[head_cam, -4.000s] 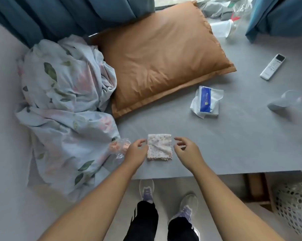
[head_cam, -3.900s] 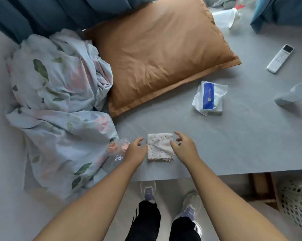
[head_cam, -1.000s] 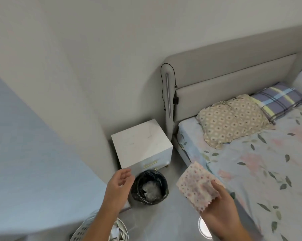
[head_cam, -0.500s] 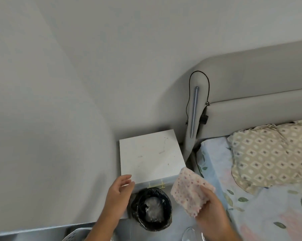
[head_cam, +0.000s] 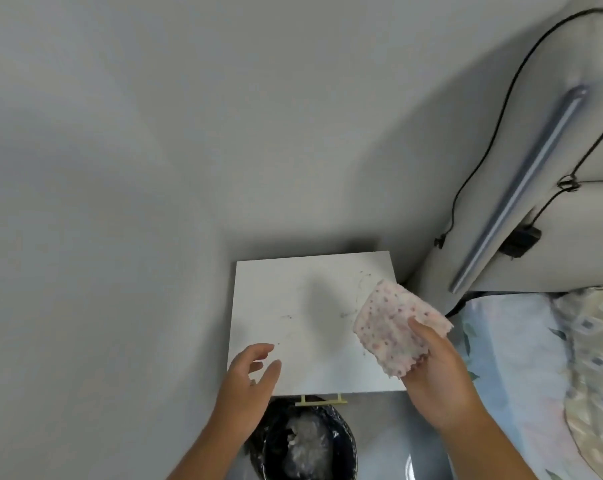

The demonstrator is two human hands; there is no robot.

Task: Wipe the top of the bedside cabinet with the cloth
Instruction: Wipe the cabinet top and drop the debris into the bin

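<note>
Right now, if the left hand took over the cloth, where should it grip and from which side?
Grip the cloth at its free upper-left edge, coming from the left over the cabinet top. The right hand pinches the lower-right part, thumb on top, so that end is taken. The left hand is open and empty.

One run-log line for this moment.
phase: approach | right hand: holds cloth over cabinet top | left hand: open, empty | marks visible
</note>
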